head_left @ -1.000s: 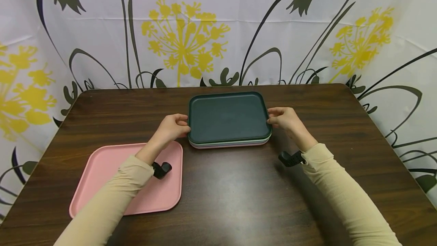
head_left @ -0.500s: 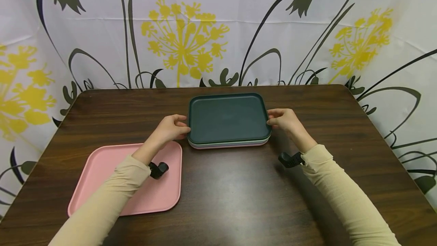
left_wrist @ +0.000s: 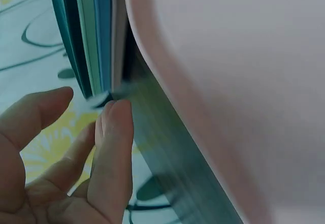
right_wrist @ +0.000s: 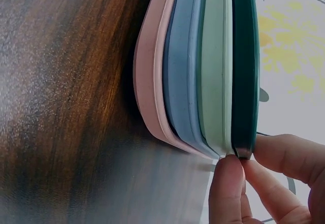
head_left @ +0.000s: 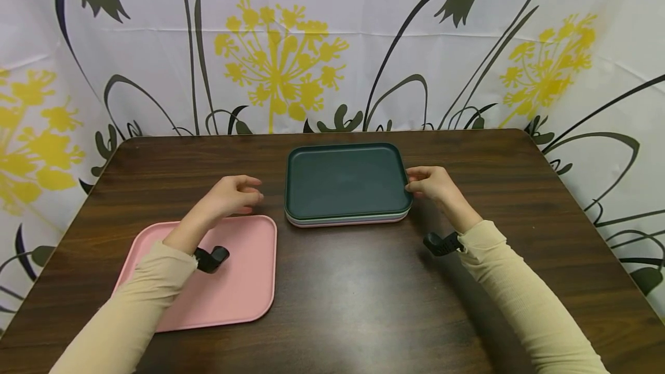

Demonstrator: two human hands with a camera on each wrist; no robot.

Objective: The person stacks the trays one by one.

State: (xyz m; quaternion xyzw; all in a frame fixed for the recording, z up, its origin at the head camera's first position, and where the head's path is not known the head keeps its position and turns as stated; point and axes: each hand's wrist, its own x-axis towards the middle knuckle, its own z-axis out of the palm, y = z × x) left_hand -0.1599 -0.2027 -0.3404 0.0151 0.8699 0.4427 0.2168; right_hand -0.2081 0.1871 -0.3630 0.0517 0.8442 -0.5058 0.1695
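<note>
A dark green tray (head_left: 347,180) lies on top of a stack near the back of the table. Under it, the right wrist view shows a light green tray (right_wrist: 214,71), a blue tray (right_wrist: 182,61) and a small pink tray (right_wrist: 151,76) at the bottom. My right hand (head_left: 435,184) pinches the dark green tray's right rim, thumb on the upper side, fingertips at its lower edge. My left hand (head_left: 228,196) is held off the stack's left side with loosely bent fingers and nothing in them. It hovers just beyond the far edge of a larger pink tray (head_left: 241,273).
The larger pink tray lies at the left front of the dark wooden table (head_left: 363,299), partly covered by the left sleeve (head_left: 130,305). A flower-print curtain (head_left: 332,45) hangs behind the table. Each wrist wears a small black camera.
My left hand has let go of the stack's left edge and drawn away to the left. My right hand keeps its place at the right rim, and the trays stay put.
</note>
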